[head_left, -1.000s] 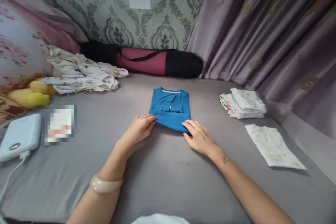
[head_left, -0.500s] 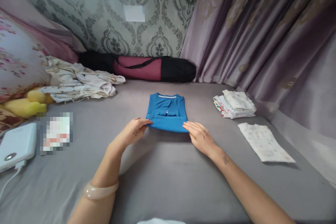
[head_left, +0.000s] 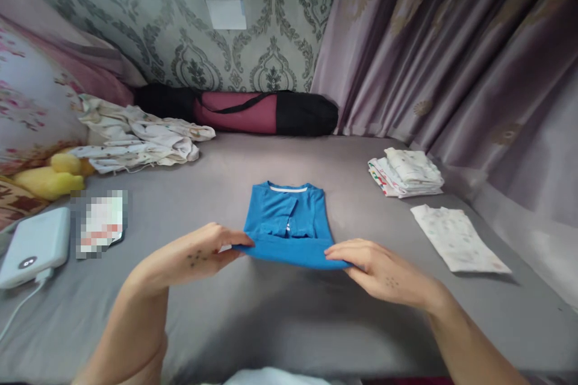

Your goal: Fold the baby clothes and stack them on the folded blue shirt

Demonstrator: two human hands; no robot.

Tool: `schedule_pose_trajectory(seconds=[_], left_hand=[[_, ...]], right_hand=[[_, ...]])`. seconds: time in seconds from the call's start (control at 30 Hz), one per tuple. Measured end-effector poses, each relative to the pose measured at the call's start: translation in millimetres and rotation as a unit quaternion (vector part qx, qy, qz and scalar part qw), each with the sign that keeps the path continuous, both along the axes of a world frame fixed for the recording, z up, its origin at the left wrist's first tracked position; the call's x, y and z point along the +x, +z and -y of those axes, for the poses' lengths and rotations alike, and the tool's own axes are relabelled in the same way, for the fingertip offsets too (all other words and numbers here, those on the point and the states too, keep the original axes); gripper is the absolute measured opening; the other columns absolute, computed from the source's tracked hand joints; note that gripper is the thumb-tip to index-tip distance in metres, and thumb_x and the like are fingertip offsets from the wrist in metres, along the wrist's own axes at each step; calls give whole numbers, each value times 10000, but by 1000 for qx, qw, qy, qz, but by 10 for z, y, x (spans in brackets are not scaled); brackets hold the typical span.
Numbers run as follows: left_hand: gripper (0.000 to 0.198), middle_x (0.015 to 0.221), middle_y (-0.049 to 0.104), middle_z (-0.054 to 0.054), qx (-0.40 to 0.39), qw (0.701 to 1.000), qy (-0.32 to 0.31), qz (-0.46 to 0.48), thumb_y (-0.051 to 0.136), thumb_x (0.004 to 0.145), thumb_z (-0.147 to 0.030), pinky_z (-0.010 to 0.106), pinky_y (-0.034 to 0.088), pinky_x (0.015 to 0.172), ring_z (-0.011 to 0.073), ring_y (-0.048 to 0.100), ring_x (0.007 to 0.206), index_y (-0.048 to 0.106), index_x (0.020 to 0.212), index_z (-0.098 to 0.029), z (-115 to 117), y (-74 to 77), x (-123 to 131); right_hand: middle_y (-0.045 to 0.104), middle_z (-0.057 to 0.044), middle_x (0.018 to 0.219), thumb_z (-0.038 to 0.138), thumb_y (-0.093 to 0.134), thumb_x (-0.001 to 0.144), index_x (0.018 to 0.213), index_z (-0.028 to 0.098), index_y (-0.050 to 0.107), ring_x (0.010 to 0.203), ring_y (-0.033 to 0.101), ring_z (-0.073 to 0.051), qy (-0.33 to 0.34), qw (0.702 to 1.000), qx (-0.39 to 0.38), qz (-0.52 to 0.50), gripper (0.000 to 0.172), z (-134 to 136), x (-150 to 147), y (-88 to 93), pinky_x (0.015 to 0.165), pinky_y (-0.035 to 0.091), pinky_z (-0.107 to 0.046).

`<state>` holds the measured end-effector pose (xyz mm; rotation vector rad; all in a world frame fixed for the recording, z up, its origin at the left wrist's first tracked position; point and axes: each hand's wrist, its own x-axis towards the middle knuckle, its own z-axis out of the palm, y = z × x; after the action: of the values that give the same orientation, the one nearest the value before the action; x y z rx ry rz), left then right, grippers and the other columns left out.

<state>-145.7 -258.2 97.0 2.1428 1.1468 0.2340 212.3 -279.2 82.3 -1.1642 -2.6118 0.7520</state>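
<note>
A blue shirt [head_left: 289, 213] lies partly folded on the grey bed sheet [head_left: 271, 325], its white-trimmed neckline pointing away from me. Its near edge is doubled over into a band and is slightly raised. My left hand [head_left: 203, 252] pinches the left end of that band between thumb and fingers. At the opposite end, my right hand [head_left: 383, 271] grips the right corner, fingers on top and thumb beneath. Both hands are closed on the cloth.
To the right are a stack of folded clothes [head_left: 409, 174] and a folded white garment [head_left: 458, 237]. Leftward lie crumpled white cloth [head_left: 144, 138], a yellow plush toy [head_left: 49, 177], a pixelated flat item [head_left: 102, 222] and a white power bank [head_left: 36, 246] with its cable. A long black-and-maroon bag [head_left: 239, 113] lines the wall.
Both hands have drawn nearer to me and moved farther apart, still holding the band. The blue shirt has come closer with them, its near edge now lifted a little.
</note>
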Motion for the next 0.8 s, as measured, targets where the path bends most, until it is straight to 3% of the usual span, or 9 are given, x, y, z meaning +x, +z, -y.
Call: schedule_pose_trajectory(seconds=[0.1, 0.2, 0.33, 0.47, 0.6, 0.8], left_hand=[[285, 858, 710, 0, -67, 998, 16, 9, 502, 881, -344, 170, 432, 600, 111, 591, 659, 697, 1053, -226, -22, 60, -13], [305, 770, 653, -2, -119, 988, 54, 80, 532, 864, -413, 175, 400, 551, 103, 528, 620, 667, 1013, -184, -173, -6, -3], [344, 774, 605, 9, -125, 948, 177, 233, 608, 791, -476, 233, 466, 687, 132, 545, 719, 620, 895, -148, -440, -164, 98], [300, 694, 528, -15, -69, 916, 298, 260, 570, 798, -458, 234, 442, 630, 123, 505, 652, 571, 810, -158, -696, -327, 297], [236, 644, 505, -23, 31, 911, 368, 181, 430, 876, -352, 229, 393, 590, 129, 480, 606, 584, 869, -173, -925, -575, 508], [340, 899, 677, 82, 93, 909, 403, 42, 316, 961, -325, 280, 433, 746, 205, 627, 847, 555, 1178, -220, -1080, -879, 658]], right_hand=[[690, -26, 1188, 71, 483, 793, 1146, 230, 692, 1097, 633, -186, 1, 997, -73, -36, 441, -40, -13, 102, 994, 459, -298], [720, -20, 1068, 171, 514, 830, 1065, 217, 714, 979, 659, -188, -70, 986, -116, -94, 312, -185, -43, 72, 890, 489, -280], [683, -5, 810, 302, 522, 850, 902, 170, 671, 753, 627, -157, -167, 956, -135, -201, 206, -497, -137, -125, 703, 477, -252], [625, 3, 716, 392, 486, 857, 842, 173, 591, 663, 572, -145, -273, 916, -93, -279, 244, -862, -313, -420, 621, 432, -247], [588, -5, 641, 348, 398, 914, 797, 191, 563, 612, 540, -155, -387, 908, 25, -159, 257, -1109, -498, -680, 587, 365, -251], [681, -84, 837, 339, 311, 1004, 1005, 193, 592, 794, 634, -205, -425, 902, 76, 27, 317, -1174, -633, -753, 649, 364, -265]])
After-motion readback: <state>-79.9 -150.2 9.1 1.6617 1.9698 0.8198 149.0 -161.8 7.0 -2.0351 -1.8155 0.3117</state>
